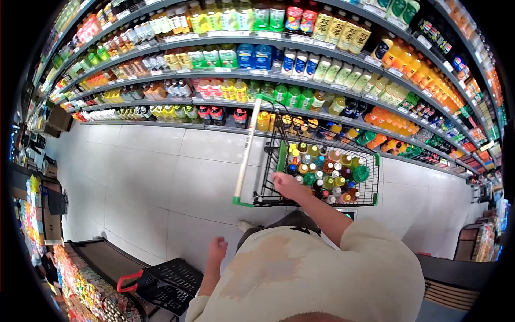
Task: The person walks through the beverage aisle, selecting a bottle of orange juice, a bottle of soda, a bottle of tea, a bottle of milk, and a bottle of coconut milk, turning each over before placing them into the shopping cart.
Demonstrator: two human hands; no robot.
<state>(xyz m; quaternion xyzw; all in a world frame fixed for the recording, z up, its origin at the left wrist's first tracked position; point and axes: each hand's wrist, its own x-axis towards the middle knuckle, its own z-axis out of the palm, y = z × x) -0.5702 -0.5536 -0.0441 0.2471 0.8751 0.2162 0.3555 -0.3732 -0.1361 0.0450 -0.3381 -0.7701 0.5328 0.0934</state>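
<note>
My right hand (pixel 287 186) reaches across to the handle end of a shopping cart (pixel 370 196). Its fingers are curled; whatever they hold, if anything, is hidden. Beside this hand the black wire basket is loaded with many drink bottles (pixel 328 183) with coloured caps, among them a large green-capped bottle (pixel 360 173). The cart's pale push bar (pixel 248 150) lies left of the hand, apart from it. My left hand (pixel 217 248) hangs low at my side, loosely closed, with nothing visible in it.
Long curved shelves (pixel 225 37) of bottled drinks run along the far side. A black shopping basket (pixel 170 284) with a red handle is at lower left, next to a bin of colourful packages (pixel 80 276). Pale floor tiles (pixel 145 172) lie left of the cart.
</note>
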